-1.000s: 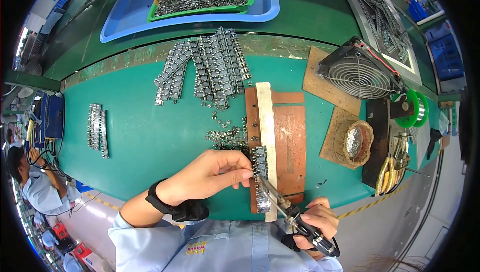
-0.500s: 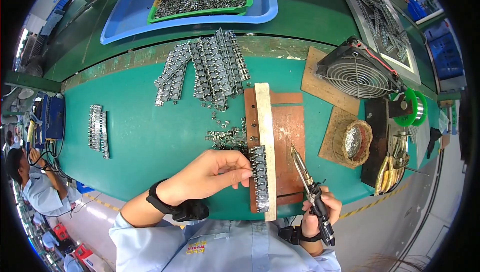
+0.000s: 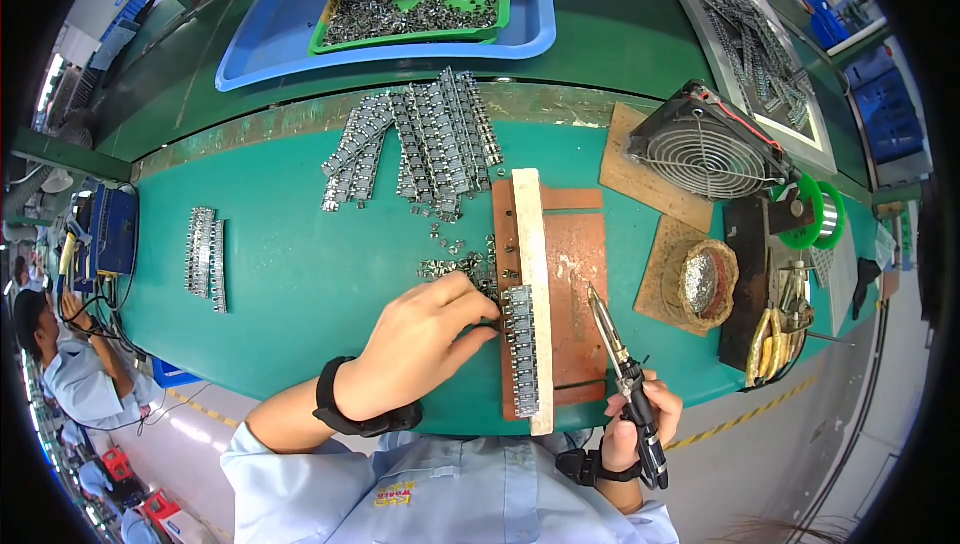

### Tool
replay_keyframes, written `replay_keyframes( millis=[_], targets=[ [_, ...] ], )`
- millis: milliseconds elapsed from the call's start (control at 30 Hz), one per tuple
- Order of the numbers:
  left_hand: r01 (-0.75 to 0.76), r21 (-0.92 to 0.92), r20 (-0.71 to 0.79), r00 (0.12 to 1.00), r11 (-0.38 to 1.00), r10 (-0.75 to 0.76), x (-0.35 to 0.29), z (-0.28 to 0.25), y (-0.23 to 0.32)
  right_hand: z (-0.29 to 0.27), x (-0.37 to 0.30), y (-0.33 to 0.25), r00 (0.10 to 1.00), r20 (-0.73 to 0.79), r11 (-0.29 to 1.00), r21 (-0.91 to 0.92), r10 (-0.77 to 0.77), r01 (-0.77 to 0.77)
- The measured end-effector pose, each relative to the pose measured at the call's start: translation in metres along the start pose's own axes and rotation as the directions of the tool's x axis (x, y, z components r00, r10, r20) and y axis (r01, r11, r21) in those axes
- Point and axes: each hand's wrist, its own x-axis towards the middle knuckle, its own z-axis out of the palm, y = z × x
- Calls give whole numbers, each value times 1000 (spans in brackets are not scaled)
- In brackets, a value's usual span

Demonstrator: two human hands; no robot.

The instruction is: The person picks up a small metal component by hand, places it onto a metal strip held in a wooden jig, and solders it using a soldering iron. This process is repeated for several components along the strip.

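Note:
My left hand (image 3: 420,339) is beside the brown board (image 3: 578,344), its bent thumb and forefinger apart near a strip of dark components with metal legs (image 3: 521,349). The fingertips reach toward a heap of small loose metal parts (image 3: 462,268) and partly cover it. That strip lies along the left side of a pale wooden bar (image 3: 532,254) set on the board. On the right, my right hand (image 3: 648,419) grips a soldering iron (image 3: 630,384) with a black handle. Its metal tip points up and away, over the board's right part.
More component strips (image 3: 430,139) lie piled at the back, and a few (image 3: 206,259) at the left. A blue tray (image 3: 270,54) holds a green tray (image 3: 410,42) of small parts. At the right are a fan (image 3: 705,149), a round bowl (image 3: 706,284) and a solder spool (image 3: 828,214).
My left hand has left the strip's edge, its fingers shifting away from me toward the loose parts. My right hand keeps the soldering iron in nearly the same place.

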Motion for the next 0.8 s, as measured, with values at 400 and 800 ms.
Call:
replay_keyframes(
  millis=[400, 800],
  targets=[
    [108, -24, 4, 994, 994, -108, -3, -6, 14, -6, -1, 5, 1000, 20, 1000, 11, -11, 10],
    [587, -524, 463, 804, 617, -372, -10, -14, 8, -3, 6, -3, 1000, 20, 996, 86, 0, -2]
  ],
)
